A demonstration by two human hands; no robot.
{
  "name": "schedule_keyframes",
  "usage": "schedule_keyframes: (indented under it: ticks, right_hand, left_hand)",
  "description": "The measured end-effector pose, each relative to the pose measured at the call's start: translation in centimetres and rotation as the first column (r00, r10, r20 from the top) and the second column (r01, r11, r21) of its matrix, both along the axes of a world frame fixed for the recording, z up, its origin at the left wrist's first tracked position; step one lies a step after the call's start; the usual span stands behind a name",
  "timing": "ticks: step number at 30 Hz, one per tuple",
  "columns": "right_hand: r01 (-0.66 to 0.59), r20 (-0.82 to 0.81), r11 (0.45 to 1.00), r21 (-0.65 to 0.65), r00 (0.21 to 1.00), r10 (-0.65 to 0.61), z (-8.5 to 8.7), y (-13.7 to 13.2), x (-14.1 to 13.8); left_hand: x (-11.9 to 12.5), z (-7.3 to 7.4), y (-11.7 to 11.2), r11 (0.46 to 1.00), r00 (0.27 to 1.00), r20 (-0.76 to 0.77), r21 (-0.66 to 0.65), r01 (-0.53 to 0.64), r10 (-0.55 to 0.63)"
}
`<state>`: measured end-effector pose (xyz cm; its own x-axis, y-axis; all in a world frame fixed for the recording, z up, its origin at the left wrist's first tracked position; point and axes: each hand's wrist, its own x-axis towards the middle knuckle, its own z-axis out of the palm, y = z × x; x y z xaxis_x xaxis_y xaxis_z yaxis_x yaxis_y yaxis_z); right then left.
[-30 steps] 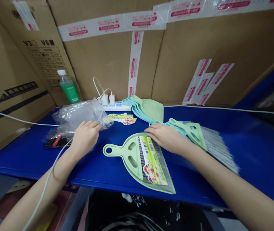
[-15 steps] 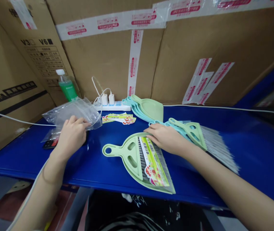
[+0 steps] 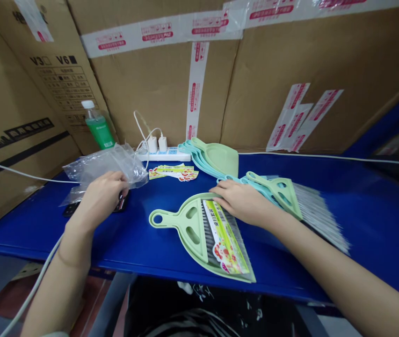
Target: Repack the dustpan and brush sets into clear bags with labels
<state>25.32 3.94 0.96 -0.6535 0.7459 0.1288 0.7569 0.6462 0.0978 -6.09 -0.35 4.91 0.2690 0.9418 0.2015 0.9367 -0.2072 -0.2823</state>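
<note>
A light green dustpan lies on the blue table with a small brush and a colourful printed card resting in it. My right hand lies flat on the card's far end, fingers spread. My left hand is at the left, fingers curled on the edge of a pile of clear plastic bags. A dark phone lies partly under that hand.
A stack of green and teal dustpans and several brushes sit behind and right of my right hand. More printed cards, a power strip, a green bottle and cardboard boxes stand at the back. A white cable hangs by my left arm.
My left hand has drawn back to the left with the plastic bags, away from the printed cards. My right hand has stayed on the card in the dustpan.
</note>
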Motion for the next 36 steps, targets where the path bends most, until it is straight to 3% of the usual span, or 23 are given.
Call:
schedule_keyframes:
  ticks: [6, 17, 24, 31, 36]
  right_hand:
    - [-0.008, 0.011, 1.0, 0.016, 1.0, 0.007, 0.2, -0.1, 0.0]
    - [-0.023, -0.017, 1.0, 0.018, 1.0, 0.024, 0.0, 0.0, 0.1]
    - [-0.001, -0.019, 1.0, -0.021, 1.0, 0.0, 0.1, -0.1, -0.1]
    - [-0.04, -0.077, 0.997, -0.064, 0.996, 0.035, 0.0, 0.0, -0.8]
    - [-0.042, -0.082, 0.997, -0.071, 0.996, 0.036, 0.1, 0.1, -0.8]
  left_hand:
    - [0.4, 0.0, -0.1, 0.99, 0.987, -0.101, -0.047, -0.132, 0.127]
    - [0.5, -0.2, 0.0, 0.989, 0.978, -0.169, -0.059, -0.133, 0.121]
    - [0.5, -1.0, 0.2, 0.998, 0.992, -0.122, 0.043, 0.046, -0.041]
    - [2.1, -1.8, 0.1, 0.984, 0.978, -0.116, 0.024, 0.177, -0.173]
    - [2.8, -2.1, 0.0, 0.936, 0.935, -0.07, 0.037, 0.35, -0.347]
